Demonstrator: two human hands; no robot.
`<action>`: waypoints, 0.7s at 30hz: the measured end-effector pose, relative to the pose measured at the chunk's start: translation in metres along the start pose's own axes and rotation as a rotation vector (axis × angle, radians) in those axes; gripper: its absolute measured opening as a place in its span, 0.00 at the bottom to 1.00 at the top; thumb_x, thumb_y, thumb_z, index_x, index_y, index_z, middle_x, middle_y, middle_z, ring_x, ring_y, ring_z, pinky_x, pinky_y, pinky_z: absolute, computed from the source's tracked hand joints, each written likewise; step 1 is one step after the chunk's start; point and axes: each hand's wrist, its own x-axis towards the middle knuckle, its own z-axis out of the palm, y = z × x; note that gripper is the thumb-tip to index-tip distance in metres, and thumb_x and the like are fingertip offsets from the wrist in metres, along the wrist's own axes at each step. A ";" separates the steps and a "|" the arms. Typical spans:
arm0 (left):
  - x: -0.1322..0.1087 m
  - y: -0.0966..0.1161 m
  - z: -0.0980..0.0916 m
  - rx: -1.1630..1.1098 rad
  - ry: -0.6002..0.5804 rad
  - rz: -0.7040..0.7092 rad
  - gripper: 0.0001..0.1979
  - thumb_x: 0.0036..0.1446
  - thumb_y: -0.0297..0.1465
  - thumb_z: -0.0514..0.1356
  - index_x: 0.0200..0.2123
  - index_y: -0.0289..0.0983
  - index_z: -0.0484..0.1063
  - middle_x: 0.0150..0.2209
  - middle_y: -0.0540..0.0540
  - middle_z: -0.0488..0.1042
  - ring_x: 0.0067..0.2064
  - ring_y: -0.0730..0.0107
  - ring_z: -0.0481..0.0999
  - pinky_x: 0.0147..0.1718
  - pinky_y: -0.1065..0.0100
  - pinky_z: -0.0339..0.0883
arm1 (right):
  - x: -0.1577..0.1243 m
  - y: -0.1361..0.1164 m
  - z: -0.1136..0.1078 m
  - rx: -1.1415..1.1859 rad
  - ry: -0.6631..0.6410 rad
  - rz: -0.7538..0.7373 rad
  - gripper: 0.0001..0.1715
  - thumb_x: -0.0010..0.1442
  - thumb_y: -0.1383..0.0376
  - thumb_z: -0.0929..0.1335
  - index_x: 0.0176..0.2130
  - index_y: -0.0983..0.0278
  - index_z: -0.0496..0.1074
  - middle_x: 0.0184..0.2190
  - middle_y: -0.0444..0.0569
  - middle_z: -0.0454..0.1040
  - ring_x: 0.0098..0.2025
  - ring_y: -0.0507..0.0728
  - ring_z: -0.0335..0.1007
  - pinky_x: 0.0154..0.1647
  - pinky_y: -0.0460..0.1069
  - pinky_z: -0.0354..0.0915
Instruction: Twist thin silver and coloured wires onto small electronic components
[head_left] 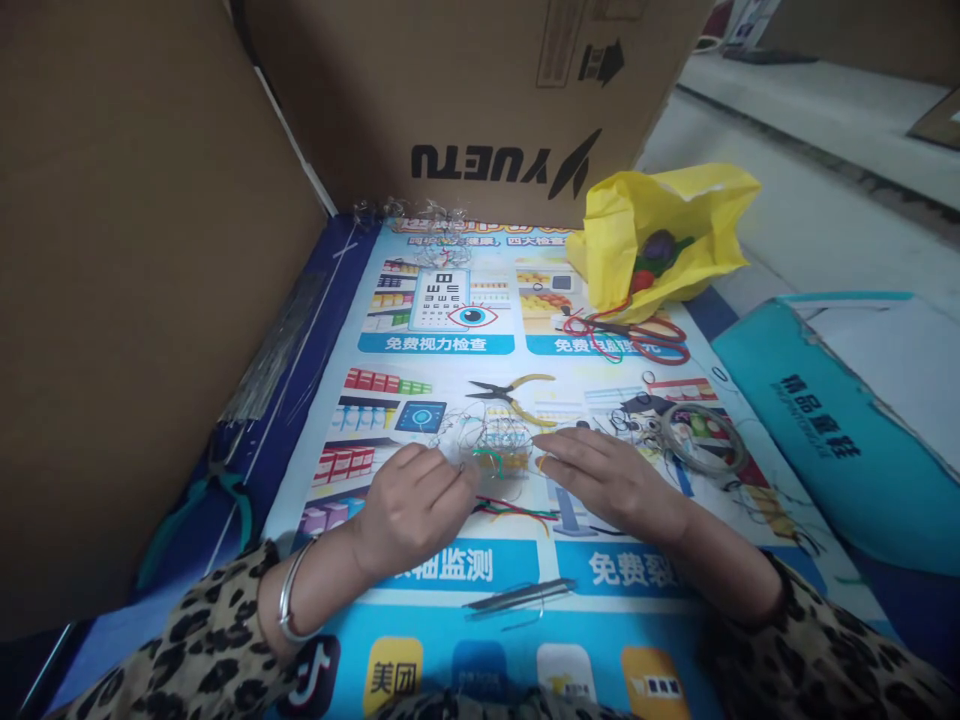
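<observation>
A tangled shape of thin bent wire (pixel 493 430) lies on the printed poster, with a short green thread (pixel 489 460) at its near side. My left hand (pixel 420 505) is closed at its left edge, thumb and finger pinched together; what they pinch is too small to make out. On the other side, my right hand (pixel 611 480) has its fingers stretched out, the tips beside the wire. Just beyond lie yellow-handled pliers (pixel 510 393) with the jaws pointing left. Red and green threads (pixel 517 510) rest between my hands, and a bundle of short straight wires (pixel 519 596) lies nearer me.
A yellow bag (pixel 675 220) holding coloured thread stands back right, with red-handled scissors (pixel 660 340) before it. To the right are a wire coil (pixel 705 440) and a teal box (pixel 832 420). Cut wires (pixel 270 350) and teal-handled pliers (pixel 202 500) lie left, beside cardboard walls (pixel 480 100).
</observation>
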 end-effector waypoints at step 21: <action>-0.008 -0.011 0.010 -0.017 0.007 0.035 0.09 0.51 0.23 0.62 0.37 0.33 0.69 0.20 0.51 0.68 0.26 0.71 0.63 0.25 0.65 0.55 | 0.001 -0.012 0.011 0.231 0.014 0.059 0.13 0.60 0.74 0.61 0.40 0.65 0.72 0.37 0.52 0.76 0.39 0.56 0.70 0.40 0.53 0.70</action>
